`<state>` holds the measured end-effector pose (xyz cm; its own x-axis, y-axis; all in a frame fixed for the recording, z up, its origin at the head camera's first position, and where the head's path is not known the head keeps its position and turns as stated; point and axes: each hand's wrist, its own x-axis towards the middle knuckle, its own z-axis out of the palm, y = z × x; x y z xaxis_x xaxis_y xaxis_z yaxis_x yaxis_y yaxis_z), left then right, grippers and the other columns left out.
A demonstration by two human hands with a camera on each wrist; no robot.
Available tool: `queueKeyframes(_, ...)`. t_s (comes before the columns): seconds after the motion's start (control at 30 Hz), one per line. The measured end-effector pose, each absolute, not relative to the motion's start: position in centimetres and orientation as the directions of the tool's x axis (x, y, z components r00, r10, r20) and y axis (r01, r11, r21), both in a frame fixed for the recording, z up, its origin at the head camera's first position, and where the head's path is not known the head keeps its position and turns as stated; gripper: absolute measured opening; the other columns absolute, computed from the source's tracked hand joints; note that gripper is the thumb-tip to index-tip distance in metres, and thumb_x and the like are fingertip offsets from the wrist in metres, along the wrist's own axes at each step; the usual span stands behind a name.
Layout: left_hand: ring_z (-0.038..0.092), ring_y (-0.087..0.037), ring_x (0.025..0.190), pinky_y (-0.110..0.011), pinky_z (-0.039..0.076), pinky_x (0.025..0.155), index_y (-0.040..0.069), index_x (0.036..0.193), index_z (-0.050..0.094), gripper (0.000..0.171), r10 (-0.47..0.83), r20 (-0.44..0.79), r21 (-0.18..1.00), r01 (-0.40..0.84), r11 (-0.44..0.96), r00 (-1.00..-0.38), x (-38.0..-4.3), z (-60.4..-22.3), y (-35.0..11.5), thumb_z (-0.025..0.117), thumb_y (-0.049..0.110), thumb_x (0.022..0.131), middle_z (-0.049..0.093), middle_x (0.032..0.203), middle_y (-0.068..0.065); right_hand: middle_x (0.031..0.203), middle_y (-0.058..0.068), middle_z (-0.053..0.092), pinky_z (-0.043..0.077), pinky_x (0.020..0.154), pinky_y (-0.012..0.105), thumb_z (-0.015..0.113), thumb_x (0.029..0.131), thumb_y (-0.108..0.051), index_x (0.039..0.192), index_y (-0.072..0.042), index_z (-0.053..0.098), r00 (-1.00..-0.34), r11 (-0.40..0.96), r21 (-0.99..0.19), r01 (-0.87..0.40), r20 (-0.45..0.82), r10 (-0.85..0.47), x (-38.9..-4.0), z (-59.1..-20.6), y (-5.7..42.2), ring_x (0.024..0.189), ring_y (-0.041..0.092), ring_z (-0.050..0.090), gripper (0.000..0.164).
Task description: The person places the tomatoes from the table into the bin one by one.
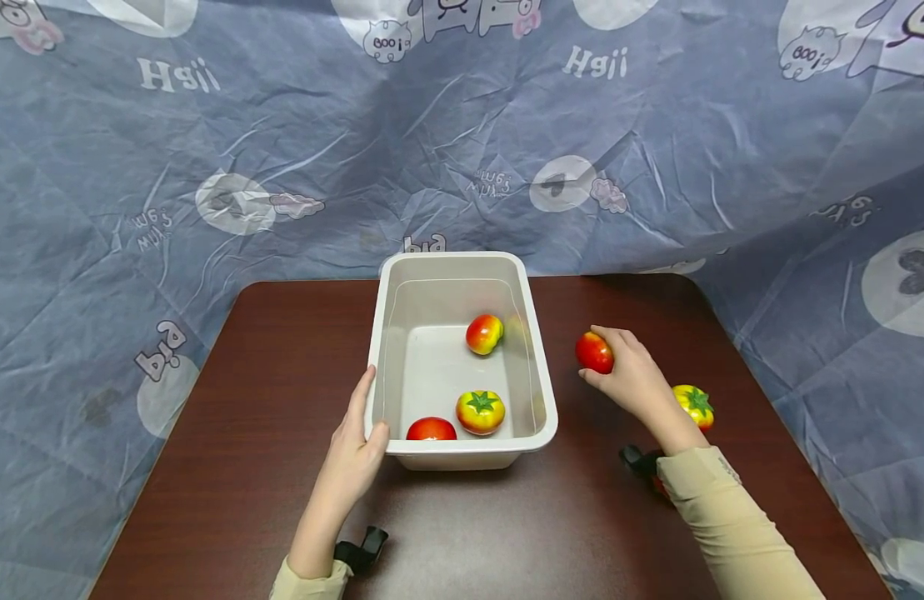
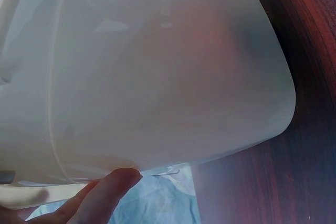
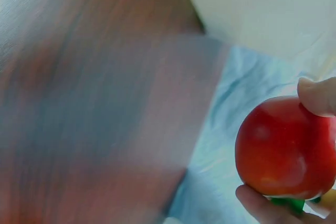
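Note:
A red tomato (image 1: 594,352) is gripped between the thumb and fingers of my right hand (image 1: 630,375), to the right of a pale grey plastic bin (image 1: 540,367). In the right wrist view the held tomato (image 3: 283,148) shows a green leafy part underneath. My left hand (image 1: 352,450) holds the bin's rim at its near left corner, thumb on the near edge and fingers along the left side. Inside the bin lie a red-yellow tomato (image 1: 484,334), a yellow-red one with a green star top (image 1: 480,412), and a red one (image 1: 432,429) partly hidden by the near wall.
A yellow-red tomato (image 1: 692,405) sits on the brown table (image 1: 282,375) beside my right wrist. Beneath that wrist, a red thing shows partly, mostly hidden by the sleeve and black strap (image 1: 640,460). A blue printed cloth (image 1: 432,150) hangs behind the table.

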<state>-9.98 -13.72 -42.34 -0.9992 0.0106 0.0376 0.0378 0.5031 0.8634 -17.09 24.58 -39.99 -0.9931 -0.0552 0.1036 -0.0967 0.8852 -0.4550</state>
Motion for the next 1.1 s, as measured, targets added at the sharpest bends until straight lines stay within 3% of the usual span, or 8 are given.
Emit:
queueKeyframes(0.47, 0.041, -0.030, 0.140, -0.059, 0.035, 0.108, 0.033, 0.157, 0.020, 0.076, 0.011, 0.038, 0.859, 0.038, 0.510, -0.999, -10.0, -42.3, -13.8, 0.043, 0.009, 0.089, 0.031, 0.160, -0.004, 0.137, 0.021, 0.049, 0.048, 0.095, 0.059, 0.077, 0.080, -0.016, 0.141, -0.005, 0.048, -0.951, 0.839, -0.483, -0.249, 0.287, -0.116, -17.0, -35.8, 21.0, 0.122, 0.040, 0.049, 0.068)
queueKeyframes(1.1, 0.038, -0.031, 0.142, -0.061, 0.034, 0.109, 0.033, 0.157, 0.019, 0.077, 0.020, 0.033, 0.865, 0.039, 0.500, -0.999, -10.0, -42.3, -13.9, 0.042, 0.009, 0.089, 0.029, 0.161, -0.003, 0.139, 0.017, 0.050, 0.050, 0.096, 0.055, 0.079, 0.079, -0.013, 0.140, -0.006, 0.050, -0.911, 0.783, -0.497, -0.375, 0.353, -0.212, -16.9, -33.4, 17.8, 0.123, 0.036, 0.050, 0.068)
